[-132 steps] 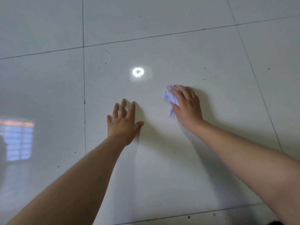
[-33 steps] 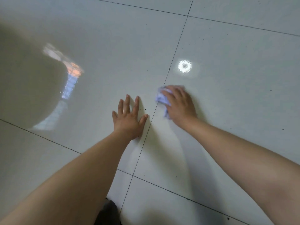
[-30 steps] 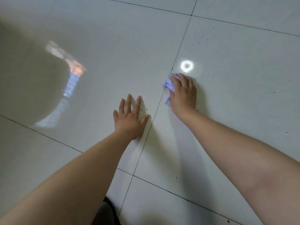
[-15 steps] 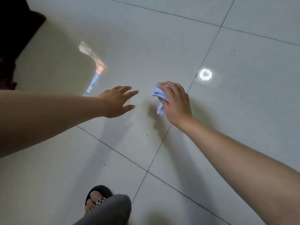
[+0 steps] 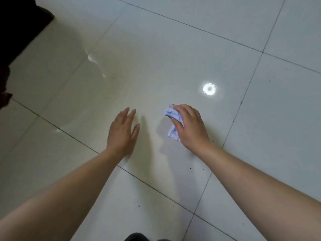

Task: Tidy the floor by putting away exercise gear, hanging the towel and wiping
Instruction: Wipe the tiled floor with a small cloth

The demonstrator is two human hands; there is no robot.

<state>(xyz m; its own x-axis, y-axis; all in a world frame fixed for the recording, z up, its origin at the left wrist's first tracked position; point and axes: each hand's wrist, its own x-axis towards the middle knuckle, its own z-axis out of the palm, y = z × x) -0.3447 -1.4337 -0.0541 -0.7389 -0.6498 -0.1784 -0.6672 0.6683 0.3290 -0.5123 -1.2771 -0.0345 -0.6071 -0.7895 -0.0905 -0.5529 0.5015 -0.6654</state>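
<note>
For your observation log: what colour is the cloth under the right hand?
The cloth is pale bluish-white; head view.

1. The left forearm and the right forearm are seen uncovered right up to the frame's edges.
2. The left hand and the right hand are likewise shown bare.
3. A dark, rounded shape is cut off by the bottom edge; whether footwear is shown cannot be told.
</note>
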